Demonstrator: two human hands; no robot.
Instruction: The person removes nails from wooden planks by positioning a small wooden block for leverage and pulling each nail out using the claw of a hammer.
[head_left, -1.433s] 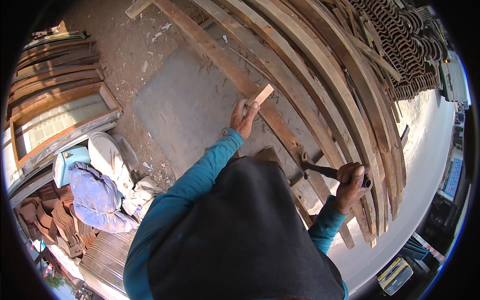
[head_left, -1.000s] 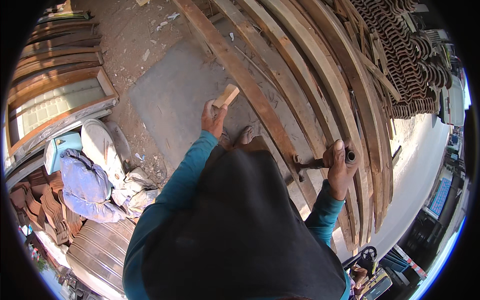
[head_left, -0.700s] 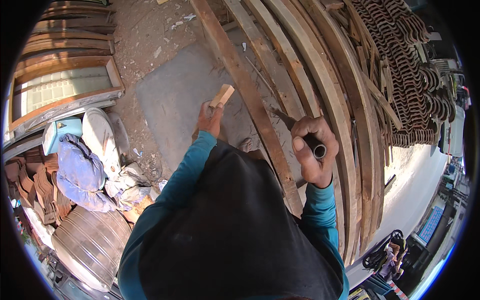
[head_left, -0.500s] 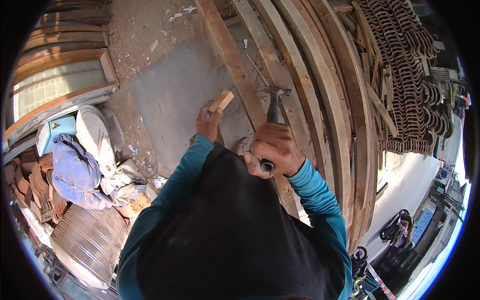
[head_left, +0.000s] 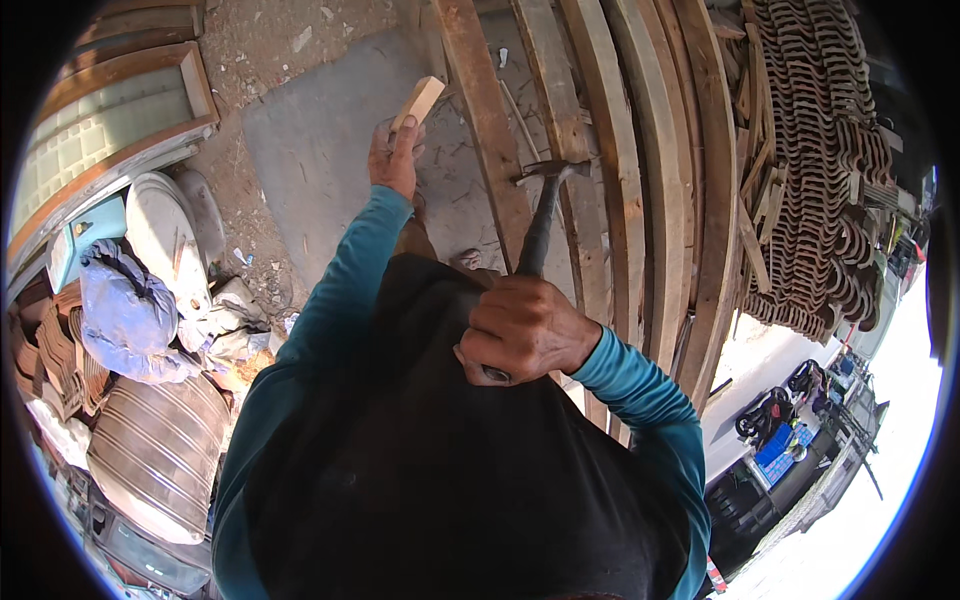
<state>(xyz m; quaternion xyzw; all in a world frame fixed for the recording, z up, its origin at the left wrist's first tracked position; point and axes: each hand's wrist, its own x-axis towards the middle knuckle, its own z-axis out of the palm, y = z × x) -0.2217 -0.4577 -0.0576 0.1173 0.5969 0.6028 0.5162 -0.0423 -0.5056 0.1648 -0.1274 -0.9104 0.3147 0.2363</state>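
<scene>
We see the wood block [head_left: 418, 101] left of the hammer [head_left: 540, 225], whose head lies against the long beams [head_left: 610, 180] (running front to back); tiles [head_left: 815, 170] stacked right of them, a barrel [head_left: 160, 455] far left.

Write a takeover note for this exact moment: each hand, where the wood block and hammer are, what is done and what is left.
Left hand: closed on a small wood block, held out over the grey slab, beside the long beams.
Right hand: grip closed on the hammer handle, raised near the chest, head up over the beams.
Done: nothing visibly fixed; the block is not against any beam.
Left: probably placing the block and striking.
</scene>
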